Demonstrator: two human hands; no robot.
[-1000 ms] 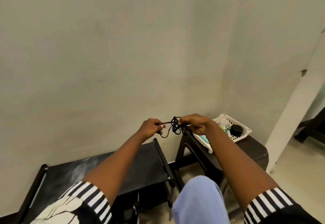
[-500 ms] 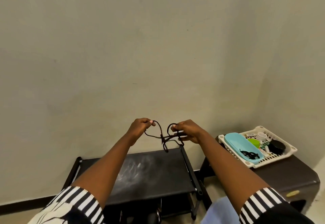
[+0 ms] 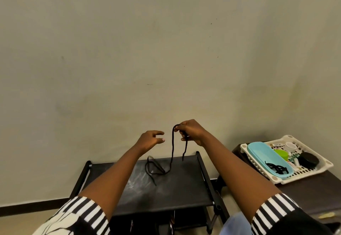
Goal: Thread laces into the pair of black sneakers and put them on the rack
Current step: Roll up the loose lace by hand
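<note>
My right hand (image 3: 190, 131) pinches a black lace (image 3: 172, 148) above the black shoe rack (image 3: 186, 190). The lace hangs down from the fingers, and its loose coil lies on the rack's top shelf. My left hand (image 3: 150, 139) hovers just left of the hanging lace with relaxed fingers and holds nothing. A second black lace (image 3: 276, 167) lies in a light blue dish (image 3: 258, 151) on the right. Only dark shapes show under the rack's top shelf; no sneaker is plainly visible.
A white slotted tray (image 3: 326, 164) with the blue dish, a green cup (image 3: 281, 154) and a black round lid (image 3: 309, 160) sits on a dark brown stool (image 3: 313, 194) right of the rack. A bare wall (image 3: 166, 50) stands behind.
My left hand has let go of the lace, whose tangle has come loose and dropped onto the rack top. The view has swung left and down.
</note>
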